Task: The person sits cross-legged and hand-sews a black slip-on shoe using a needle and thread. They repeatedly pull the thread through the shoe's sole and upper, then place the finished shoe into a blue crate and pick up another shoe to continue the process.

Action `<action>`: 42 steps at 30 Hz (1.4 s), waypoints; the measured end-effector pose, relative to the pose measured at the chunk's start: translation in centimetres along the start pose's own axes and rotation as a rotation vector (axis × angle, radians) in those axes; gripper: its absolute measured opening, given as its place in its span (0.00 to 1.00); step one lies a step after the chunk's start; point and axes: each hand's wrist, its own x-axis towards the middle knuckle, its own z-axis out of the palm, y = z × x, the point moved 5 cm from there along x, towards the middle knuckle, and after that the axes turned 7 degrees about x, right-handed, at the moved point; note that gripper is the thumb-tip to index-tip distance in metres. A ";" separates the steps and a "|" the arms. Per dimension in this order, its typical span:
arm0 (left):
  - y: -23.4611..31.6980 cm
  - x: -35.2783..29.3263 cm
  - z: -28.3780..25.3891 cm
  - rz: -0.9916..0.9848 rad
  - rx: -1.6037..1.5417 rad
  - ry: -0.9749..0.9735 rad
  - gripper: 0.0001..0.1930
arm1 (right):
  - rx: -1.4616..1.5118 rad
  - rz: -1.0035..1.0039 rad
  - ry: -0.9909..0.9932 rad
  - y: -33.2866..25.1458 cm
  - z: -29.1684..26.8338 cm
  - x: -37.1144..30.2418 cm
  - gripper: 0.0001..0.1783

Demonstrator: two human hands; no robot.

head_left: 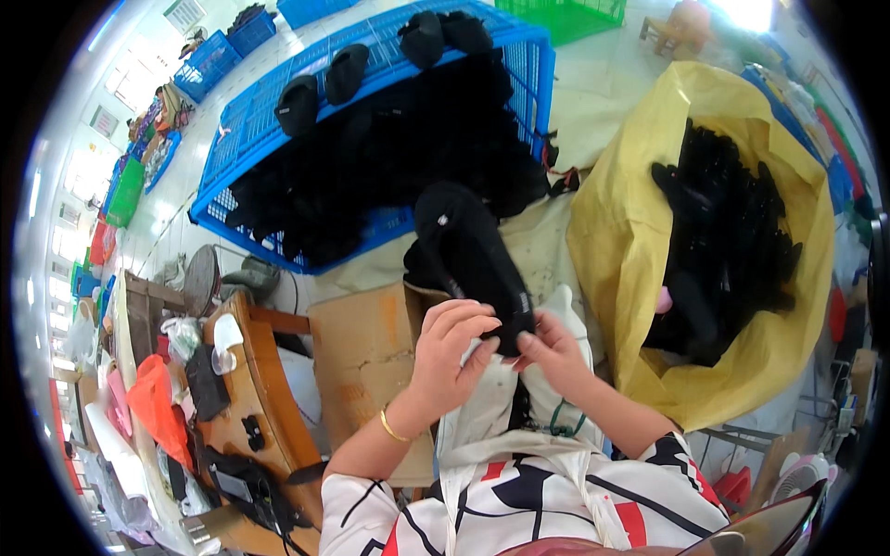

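A long black sock-shaped fabric piece point(473, 269) with small pale marks stretches away from me over my lap. My right hand point(553, 354) pinches its near end between thumb and fingers. At the left side of that same end is my left hand point(454, 347), fingers curled and thumb against the edge. A gold-coloured bangle point(391, 426) circles my left wrist. Beyond the piece, a blue plastic crate point(547, 93) lies heaped with black fabric pieces point(399, 148). Several similar dark pieces hang over its far rim, including one black rounded piece point(347, 74).
On the right stands a large yellow sack point(621, 250) with black pieces point(723, 250) inside. A cardboard box point(366, 357) is left of my lap. Farther left, a wooden table point(269, 389) carries plastic bags and a black bag point(246, 486). A green crate point(565, 14) stands far back.
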 end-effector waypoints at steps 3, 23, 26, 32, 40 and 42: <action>-1.2 0.1 0.6 0.020 -0.011 0.191 0.16 | -0.174 -0.234 0.018 -7.6 -1.0 3.7 0.17; -10.0 -8.4 11.9 -0.212 0.267 -0.198 0.07 | -0.097 -0.357 0.144 -28.5 0.9 44.6 0.23; -10.2 -8.9 11.9 -0.219 0.259 -0.186 0.07 | -0.231 -0.340 0.199 -26.4 0.9 42.1 0.23; -9.9 -9.1 12.1 -0.202 0.232 -0.161 0.07 | -0.683 -0.077 -0.001 -18.6 1.5 33.1 0.15; -15.4 -5.0 6.1 -0.236 0.028 0.106 0.05 | -1.106 -0.251 -0.280 -18.6 9.6 30.1 0.12; -17.6 0.8 0.6 -0.202 0.114 0.115 0.04 | -1.153 -0.337 -0.301 -19.8 11.5 32.6 0.14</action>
